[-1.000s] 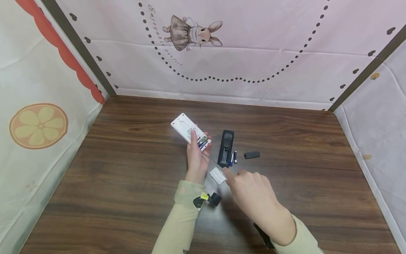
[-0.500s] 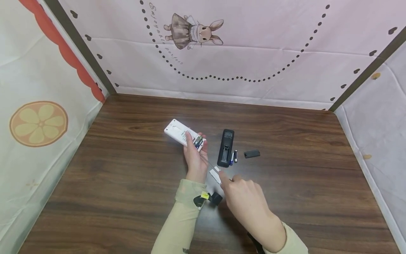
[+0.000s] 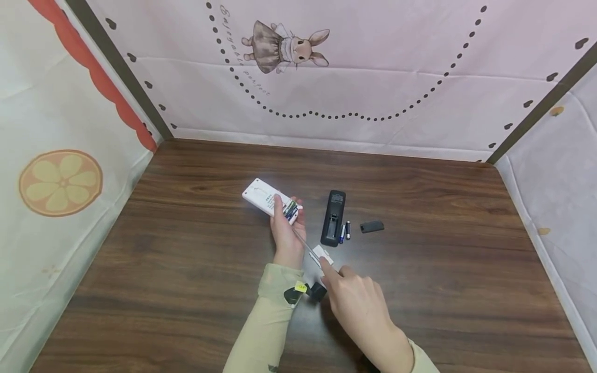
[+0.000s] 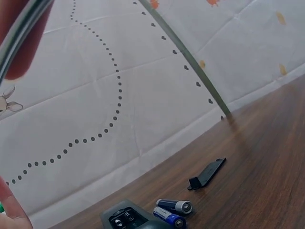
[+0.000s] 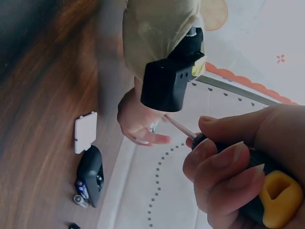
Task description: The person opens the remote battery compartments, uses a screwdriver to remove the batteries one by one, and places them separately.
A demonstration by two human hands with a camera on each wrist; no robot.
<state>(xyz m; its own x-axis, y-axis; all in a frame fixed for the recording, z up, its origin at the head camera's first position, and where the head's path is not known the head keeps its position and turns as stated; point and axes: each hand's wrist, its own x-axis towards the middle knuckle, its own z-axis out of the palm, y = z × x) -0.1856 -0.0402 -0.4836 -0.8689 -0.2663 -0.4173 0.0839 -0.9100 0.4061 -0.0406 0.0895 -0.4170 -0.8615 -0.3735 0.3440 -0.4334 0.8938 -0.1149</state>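
Observation:
My left hand [image 3: 287,238] holds a white remote control [image 3: 262,195] back side up, thumb across it. Batteries [image 3: 290,209] show in its uncovered compartment at the near end. A screwdriver [image 5: 181,126] with a black and yellow handle is gripped in my right hand [image 3: 359,303]. Its thin shaft reaches toward the near end of the white remote; the tip is hidden by the left hand. Under the shaft a white battery cover [image 3: 323,254] lies on the table. A black remote control [image 3: 333,217] lies close by, its battery compartment uncovered.
Two loose batteries, one blue [image 4: 169,217] and one dark [image 4: 174,205], lie beside the black remote. Farther right is a black battery cover [image 3: 371,226]. Printed cloth walls [image 3: 373,93] enclose the brown wooden table [image 3: 186,217] at the back and sides.
The white remote has come lower and turned flatter to the left in my left hand. My right hand has shifted left and nearer with the screwdriver. The loose things on the table stay put.

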